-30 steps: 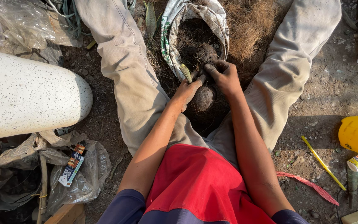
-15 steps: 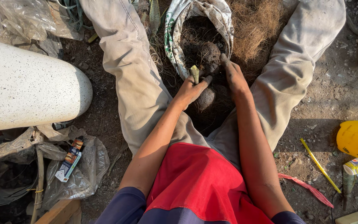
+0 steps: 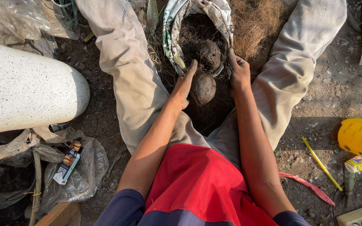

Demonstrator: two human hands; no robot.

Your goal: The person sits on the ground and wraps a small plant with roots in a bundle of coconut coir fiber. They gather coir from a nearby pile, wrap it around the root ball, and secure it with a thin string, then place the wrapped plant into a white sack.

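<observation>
1. Between the legs: soil ball (image 3: 203, 88) on the ground, just below sack (image 3: 197, 25).
2. Left hand (image 3: 185, 83) flat against ball, fingers open.
3. Right hand (image 3: 239, 71) loosely curled at sack's edge, holding nothing.

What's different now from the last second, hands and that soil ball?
Both hands have opened away from the soil ball: the left hand now lies flat along its left side, and the right hand has moved up to the sack rim. The green shoot seen half a second ago is gone. The legs, sack and white cylinder stayed put.
</observation>
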